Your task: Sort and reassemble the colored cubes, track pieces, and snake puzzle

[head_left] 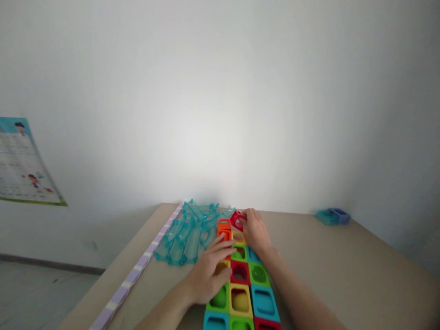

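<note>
Rows of hollow plastic block cubes [239,272] in red, yellow, green, blue and orange stretch away from me along the table. Across the left side of these rows lies my left hand [211,268], its fingers stretched over the cubes and nothing gripped. At the far end, my right hand [255,230] pinches a red cube [236,220] with a round opening, tilted beside the orange block [224,224]. Part of the right-hand column is hidden behind my right hand and wrist.
Clear teal plastic track pieces [187,233] lie in a pile left of the cubes. A purple-and-white striped strip [137,270] runs along the table's [330,275] left side. Teal and blue pieces [332,217] sit at the back right. A poster [27,160] hangs on the wall.
</note>
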Tool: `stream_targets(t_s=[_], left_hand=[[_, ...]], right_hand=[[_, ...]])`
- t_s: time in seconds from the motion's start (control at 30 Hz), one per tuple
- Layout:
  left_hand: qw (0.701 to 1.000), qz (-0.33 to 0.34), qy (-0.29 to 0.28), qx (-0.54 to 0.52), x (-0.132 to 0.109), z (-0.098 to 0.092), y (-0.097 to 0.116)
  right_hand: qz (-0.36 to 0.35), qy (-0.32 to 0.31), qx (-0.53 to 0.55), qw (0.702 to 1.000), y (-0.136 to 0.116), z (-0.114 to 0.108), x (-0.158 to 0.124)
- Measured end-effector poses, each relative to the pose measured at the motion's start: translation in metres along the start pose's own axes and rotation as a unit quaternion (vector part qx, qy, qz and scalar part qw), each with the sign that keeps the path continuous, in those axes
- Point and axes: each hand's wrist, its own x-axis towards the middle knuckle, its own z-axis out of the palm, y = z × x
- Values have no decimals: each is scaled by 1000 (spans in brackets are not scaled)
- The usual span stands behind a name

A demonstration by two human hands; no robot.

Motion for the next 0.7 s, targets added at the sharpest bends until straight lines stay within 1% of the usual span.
stream_targets(t_s=[0.1,0.23,0.33,0.57,0.7], left_hand=[[1000,1,3,-4,0,0,-1],[1000,-1,4,-4,-1,0,0],[1000,-1,6,-7,0,-1,1],[1000,-1,6,-21,-1,0,0],[1000,3,11,-26,-1,1,-2]], right_hand=[[21,-7,28,999,-2,1,0],[26,-34,58,997,-5,-1,0],[43,-44,70,996,-3,-2,1],[114,-58,61,990,4,-3,6],[121,-75,51,989,4,-6,9]])
